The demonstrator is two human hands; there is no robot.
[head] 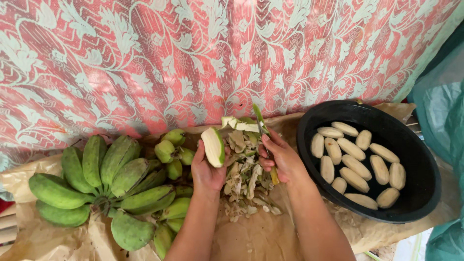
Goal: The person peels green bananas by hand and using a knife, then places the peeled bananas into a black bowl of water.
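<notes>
Brown paper surface [270,237], you peeling green bananas over it, patterned red cloth behind.

Your left hand [208,169] is closed around a half-peeled banana [213,146], its long axis roughly upright, pale flesh facing you, green skin on the right edge. Your right hand [280,157] grips a knife [260,123], blade pointing up and away, just right of the banana; a loosened peel strip [240,124] runs between them. Peel scraps [246,181] heap between your wrists. Green banana bunch [104,186] sits left; black basin [425,159] with peeled bananas [355,164] sits right, nearer your right hand.
</notes>
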